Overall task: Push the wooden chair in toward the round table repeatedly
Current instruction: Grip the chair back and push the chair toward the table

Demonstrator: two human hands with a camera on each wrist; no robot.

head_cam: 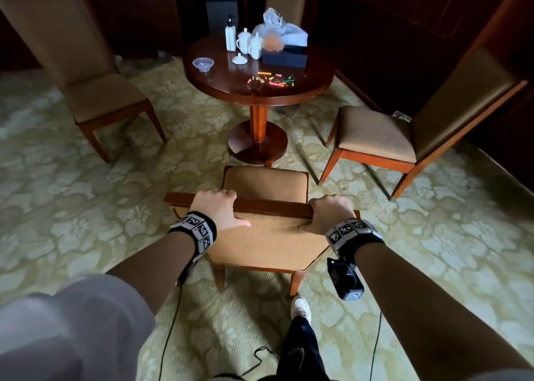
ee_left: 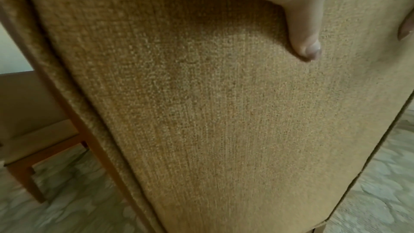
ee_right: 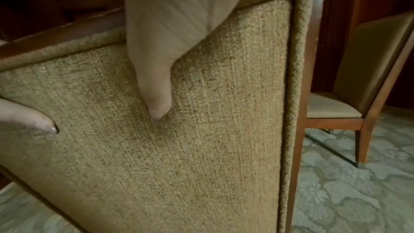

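The wooden chair (head_cam: 268, 245) with tan fabric stands directly in front of me, its back toward me and its seat (head_cam: 265, 181) facing the round dark table (head_cam: 228, 83). The seat's front edge sits just short of the table's pedestal base (head_cam: 257, 144). My left hand (head_cam: 215, 207) grips the left part of the top rail and my right hand (head_cam: 329, 211) grips the right part, fingers curled over the far side. In the wrist views the left thumb (ee_left: 302, 29) and the right thumb (ee_right: 156, 86) press into the fabric back (ee_left: 201, 121).
A matching chair (head_cam: 98, 94) stands left of the table and another chair (head_cam: 384, 138) to the right. The tabletop carries a white bottle (head_cam: 230, 35), cups, a dark box (head_cam: 284, 57) and coloured bits. My shoe (head_cam: 300, 308) is behind the chair on patterned carpet.
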